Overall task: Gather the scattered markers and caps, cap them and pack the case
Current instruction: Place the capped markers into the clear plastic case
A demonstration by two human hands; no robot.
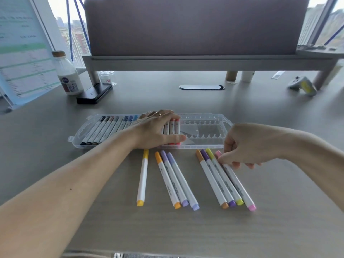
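The clear plastic marker case (pixel 204 146) lies on the grey table (pixel 186 235), with a row of white-barrelled markers (pixel 104 131) in its left half, partly under the left hand (pixel 158 129). Just before the case lie one yellow-capped marker (pixel 142 179) at left, a group of three markers (pixel 175 183) in the centre, and a group of four markers (pixel 221 183) at right, its far end held by the right hand (pixel 242 146). Behind the case, leftward, stands a white plastic bottle (pixel 68 77).

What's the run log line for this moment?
left hand: rests on markers in case | right hand: pinches pink marker | other markers: loose on desk

Soft daylight from rear windows (pixel 74 25), wide-angle edge bending, slight overall blur
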